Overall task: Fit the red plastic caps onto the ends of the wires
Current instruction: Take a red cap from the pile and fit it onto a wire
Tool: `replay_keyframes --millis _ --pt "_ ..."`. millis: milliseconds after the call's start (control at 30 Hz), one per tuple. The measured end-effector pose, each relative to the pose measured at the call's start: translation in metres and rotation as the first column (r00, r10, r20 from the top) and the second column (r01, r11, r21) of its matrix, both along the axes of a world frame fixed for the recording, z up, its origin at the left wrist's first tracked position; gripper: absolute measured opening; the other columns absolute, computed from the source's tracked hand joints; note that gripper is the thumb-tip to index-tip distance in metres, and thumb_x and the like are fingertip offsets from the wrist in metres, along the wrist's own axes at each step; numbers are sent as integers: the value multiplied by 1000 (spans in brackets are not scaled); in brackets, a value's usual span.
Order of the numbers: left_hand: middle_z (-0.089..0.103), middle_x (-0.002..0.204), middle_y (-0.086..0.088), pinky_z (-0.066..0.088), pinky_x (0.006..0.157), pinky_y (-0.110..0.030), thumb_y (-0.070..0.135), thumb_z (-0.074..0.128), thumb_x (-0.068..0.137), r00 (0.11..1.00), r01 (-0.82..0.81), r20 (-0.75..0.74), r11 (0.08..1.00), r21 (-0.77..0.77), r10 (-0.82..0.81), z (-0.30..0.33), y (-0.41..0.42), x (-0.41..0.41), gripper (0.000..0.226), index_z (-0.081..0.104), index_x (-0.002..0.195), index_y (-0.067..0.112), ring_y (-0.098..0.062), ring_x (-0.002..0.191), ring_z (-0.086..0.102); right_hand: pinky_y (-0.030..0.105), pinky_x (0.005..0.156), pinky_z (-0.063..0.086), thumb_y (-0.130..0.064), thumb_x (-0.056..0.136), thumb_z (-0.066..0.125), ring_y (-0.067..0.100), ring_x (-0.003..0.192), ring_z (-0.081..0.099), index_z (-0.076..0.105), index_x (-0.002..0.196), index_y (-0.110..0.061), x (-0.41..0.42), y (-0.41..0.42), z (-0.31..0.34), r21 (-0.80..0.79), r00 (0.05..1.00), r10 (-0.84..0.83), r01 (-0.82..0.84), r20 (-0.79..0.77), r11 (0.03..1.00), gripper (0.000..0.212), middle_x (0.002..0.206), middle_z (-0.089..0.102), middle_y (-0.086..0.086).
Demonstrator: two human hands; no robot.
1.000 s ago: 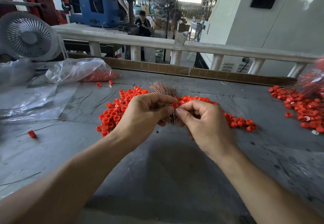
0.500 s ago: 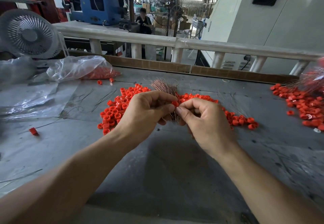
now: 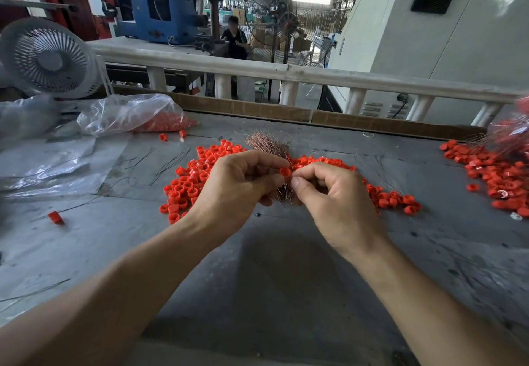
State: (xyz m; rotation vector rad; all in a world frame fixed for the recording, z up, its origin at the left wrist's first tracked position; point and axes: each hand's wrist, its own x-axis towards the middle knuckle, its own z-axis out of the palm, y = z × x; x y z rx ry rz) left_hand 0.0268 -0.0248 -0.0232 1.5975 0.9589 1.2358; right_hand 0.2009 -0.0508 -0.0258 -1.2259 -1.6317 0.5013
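Red cap (image 3: 284, 171) is pinched by the left hand (image 3: 240, 186); copper wires (image 3: 270, 145) are pinched by the right hand (image 3: 332, 196) above the counter (image 3: 286, 279).

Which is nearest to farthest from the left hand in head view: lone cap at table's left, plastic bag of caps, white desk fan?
From the left hand:
1. Lone cap, on the table to its left.
2. Plastic bag of caps, back left.
3. White desk fan, far back left, beyond the bag.
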Motion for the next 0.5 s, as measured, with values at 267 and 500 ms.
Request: replay_keyframes --millis 267,500 --pt "75 84 -5 57 66 -26 0 73 89 1000 4 -20 1000 14 -3 -1 0 -2 22 76 103 16 -18 72 70 11 58 50 -14 94 73 1 66 70 72 85 -30 -4 -1 1 -33 997 16 -18 -73 999 18 72 75 -13" --pt "76 82 -9 58 69 -25 2 70 92 999 23 34 999 -27 -22 0 1 -2 19 78 103 16 -16 71 68 10 58 48 -15 94 72 2 64 70 72 84 -23 -2 -1 2 -13 998 4 -5 -61 1000 13 69 74 -11"
